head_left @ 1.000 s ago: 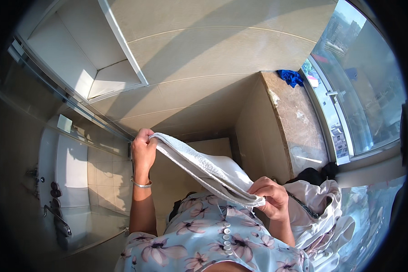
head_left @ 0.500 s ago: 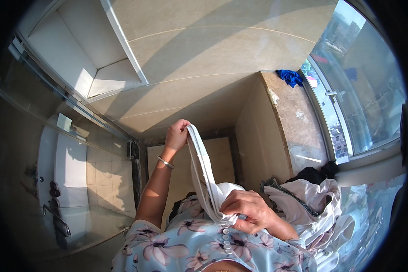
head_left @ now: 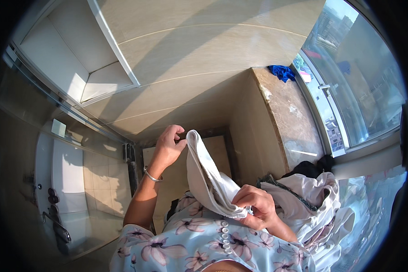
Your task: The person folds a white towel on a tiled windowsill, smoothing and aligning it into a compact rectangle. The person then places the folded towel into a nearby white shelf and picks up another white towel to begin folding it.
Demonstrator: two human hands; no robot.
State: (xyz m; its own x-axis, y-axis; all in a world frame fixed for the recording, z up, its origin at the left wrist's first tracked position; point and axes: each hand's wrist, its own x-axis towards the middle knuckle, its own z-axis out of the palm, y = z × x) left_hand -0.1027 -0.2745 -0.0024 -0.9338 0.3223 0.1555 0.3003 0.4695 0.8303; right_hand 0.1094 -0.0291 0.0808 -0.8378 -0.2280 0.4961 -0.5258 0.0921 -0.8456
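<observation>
- Two bare hands up in front of the body, and one white cloth (head_left: 204, 174) is the centre of it all!
- Right hand (head_left: 257, 206): closed tight, thumb and fingers pinching the cloth's lower right end, just above the floral top (head_left: 181, 247).
- Left hand (head_left: 168, 147): nothing in its grasp, thumb and fingers parted and bent, right beside the cloth's upper end; whether a fingertip brushes it, I cannot tell.
- And the cloth itself? Folded into a long loop, it slants from that upper tip down to the right hand, in front of the wearer's middle.
- A silvery bracelet (head_left: 153, 175) catches the light on the left wrist!
- Over by the right forearm, a crumpled heap of pale clothes (head_left: 310, 192), a black bundle (head_left: 309, 168) just beyond it.
- Farther along, the brown stone ledge (head_left: 291, 106) carries a bunched blue cloth (head_left: 282, 72) at its far end, beside the window (head_left: 362, 90).
- Away to the left, well apart, a white bathtub (head_left: 68, 174) behind glass.
</observation>
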